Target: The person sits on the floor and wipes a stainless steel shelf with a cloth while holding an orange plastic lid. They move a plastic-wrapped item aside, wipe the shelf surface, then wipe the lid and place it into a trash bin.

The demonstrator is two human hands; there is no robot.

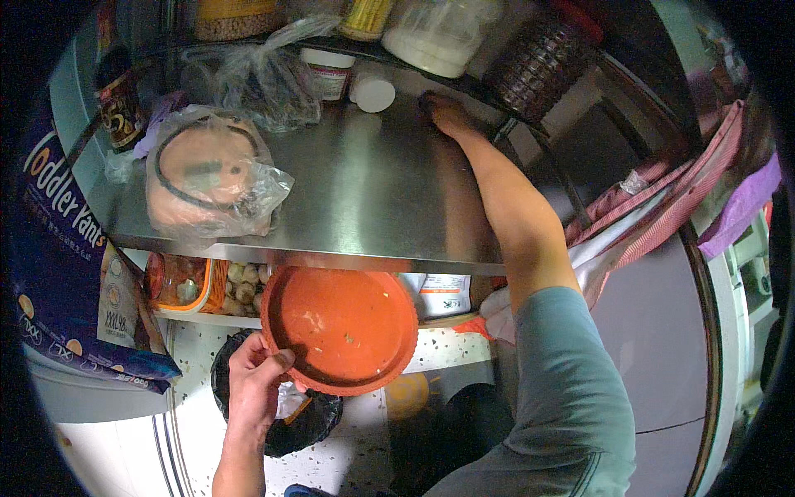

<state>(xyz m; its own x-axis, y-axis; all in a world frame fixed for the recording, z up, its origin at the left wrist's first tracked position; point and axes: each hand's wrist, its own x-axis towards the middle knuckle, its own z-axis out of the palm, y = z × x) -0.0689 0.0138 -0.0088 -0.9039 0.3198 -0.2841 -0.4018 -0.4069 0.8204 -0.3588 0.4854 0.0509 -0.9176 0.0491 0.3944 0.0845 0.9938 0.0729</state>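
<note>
My left hand (259, 379) grips the near left rim of a shallow round orange plastic tray (348, 323), thumb inside the edge. A few light crumbs or scraps lie on its floor. It hangs in front of the counter edge, tilted towards me, partly over a bin lined with a black bag (310, 428) that has crumpled white scraps inside. Stretched across the stainless steel counter (360, 186), my right hand (446, 115) reaches the shadow beneath the shelf. Its fingers are too dark to tell whether they hold anything. A white round-lidded container (374, 95) is left of it.
On the counter's left lies a pinkish round item in a clear plastic bag (211, 174). Jars stand on the upper shelf (435, 37). A dark blue printed package (68, 261) borders the left. Below are an orange-rimmed container (180, 282) and garlic bulbs (242, 289). Towels (658, 199) hang right.
</note>
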